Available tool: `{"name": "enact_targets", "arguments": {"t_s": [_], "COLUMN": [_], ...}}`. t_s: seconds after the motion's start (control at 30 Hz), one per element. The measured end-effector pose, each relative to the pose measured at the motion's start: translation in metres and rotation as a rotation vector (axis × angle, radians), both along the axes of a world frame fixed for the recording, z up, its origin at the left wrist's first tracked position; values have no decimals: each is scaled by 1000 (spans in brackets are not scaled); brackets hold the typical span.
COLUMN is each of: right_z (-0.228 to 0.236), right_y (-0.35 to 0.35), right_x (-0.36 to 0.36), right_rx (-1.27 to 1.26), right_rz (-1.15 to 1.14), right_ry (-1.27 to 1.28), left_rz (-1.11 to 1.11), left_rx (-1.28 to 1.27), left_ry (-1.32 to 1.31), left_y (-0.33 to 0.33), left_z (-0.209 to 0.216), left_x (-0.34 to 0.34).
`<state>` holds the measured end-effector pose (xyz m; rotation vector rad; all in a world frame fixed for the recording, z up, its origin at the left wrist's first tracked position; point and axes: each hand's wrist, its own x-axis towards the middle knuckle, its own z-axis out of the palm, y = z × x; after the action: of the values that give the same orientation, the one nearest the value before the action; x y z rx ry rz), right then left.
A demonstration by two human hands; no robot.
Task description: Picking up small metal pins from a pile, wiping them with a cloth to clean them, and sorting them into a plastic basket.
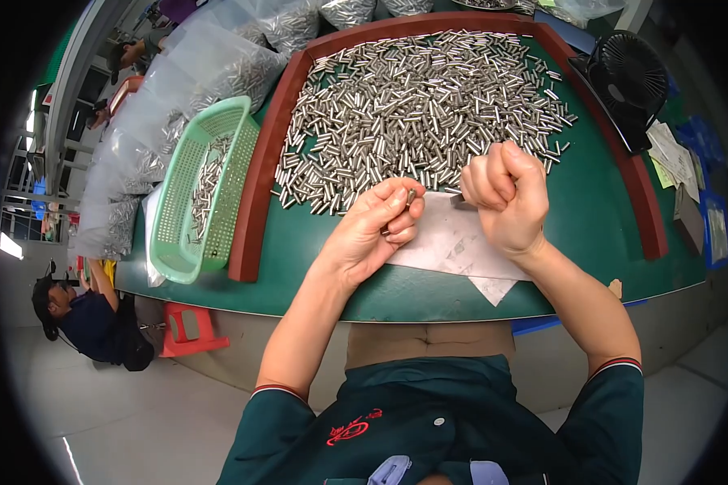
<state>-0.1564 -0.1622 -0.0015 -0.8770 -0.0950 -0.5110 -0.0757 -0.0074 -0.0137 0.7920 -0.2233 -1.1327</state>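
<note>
A wide spread of small shiny metal pins (429,105) covers the green tabletop (315,283) ahead of me. My left hand (376,226) is closed, with a short metal pin (411,196) pinched upright at its fingertips; another small end shows between the lower fingers. To its right, my right hand (505,194) is curled into a fist. A dark grey edge shows beside its fingers, but I cannot make out what it belongs to. Both hands hover over a white, smudged sheet (441,238) at the near side of the pins.
A dark red wooden rim (268,174) borders the pins on three sides. Left of it stands a light green basket (174,202) with pins inside, beside clear bags (243,73) of pins. A black fan (627,77) stands at right. A co-worker (97,319) sits near a red stool (192,330).
</note>
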Motion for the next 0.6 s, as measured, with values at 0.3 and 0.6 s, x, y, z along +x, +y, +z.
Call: {"name": "enact_targets", "arguments": {"t_s": [0.3,0.6], "right_z": [2,3], "right_y": [2,4], "right_x": [-5,-6], "right_rx": [36,-30], "right_rz": [16,12], "right_ry": [-10,2], "left_rz": [182,483], "left_rx": [61,841], "left_ry": [-43,-1523], "left_y": [3,-18], "left_z": [13,15], "left_x": [15,76]}}
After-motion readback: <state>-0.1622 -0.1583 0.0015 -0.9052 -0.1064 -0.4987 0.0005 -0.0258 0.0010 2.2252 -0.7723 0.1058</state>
